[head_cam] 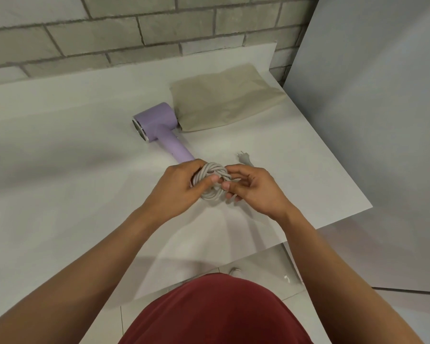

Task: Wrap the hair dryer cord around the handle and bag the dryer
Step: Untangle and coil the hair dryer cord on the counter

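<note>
A lilac hair dryer (159,126) lies on the white table (60,157), its head toward the wall and its handle running toward me. Its grey cord (212,173) is bundled in several coils at the handle's lower end. My left hand (181,184) grips the coil from the left, thumb across it. From the right, my right hand (253,187) pinches a strand of the cord between thumb and fingers. The grey plug (245,158) lies loose just beyond my right hand. A beige cloth bag (224,98) lies flat behind the dryer, touching its head.
A grey brick wall (134,28) runs along the table's back. A pale panel (370,120) stands at the right. The table's right edge (345,177) slants down to a corner near my right forearm, with tiled floor below.
</note>
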Motion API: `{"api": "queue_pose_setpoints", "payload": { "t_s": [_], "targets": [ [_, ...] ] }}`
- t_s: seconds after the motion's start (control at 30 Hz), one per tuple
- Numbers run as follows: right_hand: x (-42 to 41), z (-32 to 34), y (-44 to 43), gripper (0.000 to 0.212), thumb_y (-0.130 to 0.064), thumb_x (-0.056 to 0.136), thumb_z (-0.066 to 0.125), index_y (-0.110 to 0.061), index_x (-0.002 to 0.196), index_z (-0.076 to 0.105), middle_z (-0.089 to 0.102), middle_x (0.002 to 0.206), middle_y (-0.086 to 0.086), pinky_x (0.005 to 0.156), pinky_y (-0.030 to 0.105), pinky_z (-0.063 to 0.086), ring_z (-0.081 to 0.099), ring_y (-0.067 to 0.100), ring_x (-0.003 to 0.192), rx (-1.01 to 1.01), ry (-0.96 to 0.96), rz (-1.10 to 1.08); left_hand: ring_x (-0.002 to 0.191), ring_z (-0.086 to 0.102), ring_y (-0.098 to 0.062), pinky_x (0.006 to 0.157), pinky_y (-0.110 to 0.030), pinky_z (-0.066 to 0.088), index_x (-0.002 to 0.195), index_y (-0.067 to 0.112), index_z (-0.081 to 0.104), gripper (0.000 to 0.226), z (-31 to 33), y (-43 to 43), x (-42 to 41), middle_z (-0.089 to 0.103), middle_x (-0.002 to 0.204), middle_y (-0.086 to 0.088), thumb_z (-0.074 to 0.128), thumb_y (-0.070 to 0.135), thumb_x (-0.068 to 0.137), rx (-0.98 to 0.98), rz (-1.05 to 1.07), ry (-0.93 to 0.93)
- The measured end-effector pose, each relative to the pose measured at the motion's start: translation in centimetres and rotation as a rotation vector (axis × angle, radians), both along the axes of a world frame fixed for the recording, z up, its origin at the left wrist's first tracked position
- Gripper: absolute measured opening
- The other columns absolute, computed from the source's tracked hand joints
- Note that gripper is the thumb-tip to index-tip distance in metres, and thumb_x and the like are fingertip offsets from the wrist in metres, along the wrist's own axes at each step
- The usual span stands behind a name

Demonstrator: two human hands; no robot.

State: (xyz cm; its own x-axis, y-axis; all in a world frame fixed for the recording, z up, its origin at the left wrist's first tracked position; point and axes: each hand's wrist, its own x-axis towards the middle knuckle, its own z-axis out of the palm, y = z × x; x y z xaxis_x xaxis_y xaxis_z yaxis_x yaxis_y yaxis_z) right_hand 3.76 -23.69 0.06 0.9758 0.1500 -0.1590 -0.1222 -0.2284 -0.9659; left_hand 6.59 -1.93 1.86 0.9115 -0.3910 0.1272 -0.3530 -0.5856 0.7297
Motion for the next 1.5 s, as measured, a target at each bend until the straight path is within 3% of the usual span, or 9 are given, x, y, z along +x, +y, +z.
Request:
{"api": "queue_pose_setpoints", "payload": {
  "t_s": [0.13,0.27,0.37,0.57,0.7,0.83,1.0,1.2,1.5],
  "targets": [
    [0.0,0.6,-1.3,0.045,-0.032,0.081,0.088,-0.028,0.123,0.073,0.075,0.117,-0.019,0.100,0.021,0.050,0.068,-0.001,0.109,-0.215,-0.038,0.097,0.074,0.066,-0.006,0.067,-0.019,0.049,0.107,0.022,0.071,0.020,0.3,-0.3,-0.1,0.070,0.077,0.014,0.059,0.037,0.104,-0.094,0.095,0.004],
    [0.8,0.3,-5.1,0.047,-0.038,0.083,0.085,-0.034,0.128,0.071,0.069,0.130,-0.018,0.098,0.022,0.045,0.061,0.006,0.110,-0.733,0.045,0.278,0.073,0.069,-0.009,0.067,-0.021,0.049,0.112,0.024,0.069,0.019,0.1,-0.1,0.2,0.072,0.078,0.009,0.058,0.038,0.104,-0.136,0.151,0.008],
    [0.5,-0.2,-6.6,0.031,-0.044,0.094,0.073,-0.035,0.124,0.073,0.070,0.130,-0.015,0.109,0.027,0.040,0.059,0.013,0.119,-0.792,0.067,0.330,0.075,0.068,-0.005,0.068,-0.016,0.048,0.125,0.030,0.065,0.025,-0.1,0.2,0.4,0.071,0.078,0.014,0.059,0.039,0.103,-0.121,0.164,0.007],
    [-0.2,-0.7,-6.4,0.026,-0.053,0.099,0.061,-0.038,0.115,0.075,0.068,0.125,-0.027,0.128,0.046,-0.006,0.058,-0.001,0.122,-0.674,0.054,0.279,0.090,0.067,0.001,0.077,-0.008,0.044,0.119,0.024,0.069,0.021,-0.2,-0.1,0.2,0.071,0.098,0.022,0.059,0.035,0.103,-0.138,0.150,-0.024],
    [-0.4,-0.8,-4.3,0.035,-0.036,0.101,0.065,-0.032,0.135,0.066,0.071,0.128,-0.015,0.128,0.039,0.019,0.059,-0.003,0.118,-0.640,-0.088,0.211,0.099,0.063,-0.001,0.085,-0.007,0.043,0.119,0.019,0.071,0.023,-0.1,-0.2,0.4,0.069,0.108,0.018,0.066,0.032,0.100,-0.080,0.142,-0.129],
    [-0.4,0.3,-1.3,0.027,-0.030,0.099,0.071,-0.028,0.126,0.073,0.076,0.113,-0.018,0.100,0.015,0.048,0.065,-0.010,0.106,-0.342,-0.125,0.111,0.099,0.064,-0.002,0.087,-0.010,0.044,0.119,0.019,0.072,0.025,0.5,-0.8,0.3,0.069,0.109,0.016,0.067,0.032,0.099,-0.097,0.132,-0.200],
    [0.0,1.0,-0.5,0.029,-0.022,0.094,0.077,-0.030,0.121,0.072,0.080,0.093,-0.012,0.086,0.019,0.052,0.072,0.003,0.089,-0.089,-0.053,-0.155,0.097,0.067,-0.010,0.080,-0.025,0.053,0.121,0.024,0.072,0.032,1.1,-0.7,0.9,0.070,0.107,0.015,0.078,0.034,0.091,-0.207,0.137,-0.113],
    [-0.3,2.0,-0.6,0.014,-0.016,0.088,0.083,-0.015,0.101,0.082,0.079,0.085,0.001,0.062,0.020,0.051,0.064,0.010,0.064,0.054,-0.051,-0.360,0.061,0.060,-0.002,0.065,-0.012,0.045,0.122,0.022,0.075,0.028,2.0,-0.7,1.0,0.067,0.088,0.021,0.071,0.032,0.097,-0.344,0.128,0.085],
    [-0.8,2.5,0.3,0.011,-0.021,0.081,0.089,-0.027,0.089,0.083,0.075,0.081,-0.005,0.078,0.045,0.060,0.070,0.026,0.075,-0.086,-0.173,-0.395,0.085,0.078,-0.028,0.084,-0.054,0.062,0.122,0.020,0.074,0.032,3.4,-0.4,1.3,0.076,0.101,-0.005,0.077,0.020,0.090,-0.523,0.070,0.340]
  ]
}}
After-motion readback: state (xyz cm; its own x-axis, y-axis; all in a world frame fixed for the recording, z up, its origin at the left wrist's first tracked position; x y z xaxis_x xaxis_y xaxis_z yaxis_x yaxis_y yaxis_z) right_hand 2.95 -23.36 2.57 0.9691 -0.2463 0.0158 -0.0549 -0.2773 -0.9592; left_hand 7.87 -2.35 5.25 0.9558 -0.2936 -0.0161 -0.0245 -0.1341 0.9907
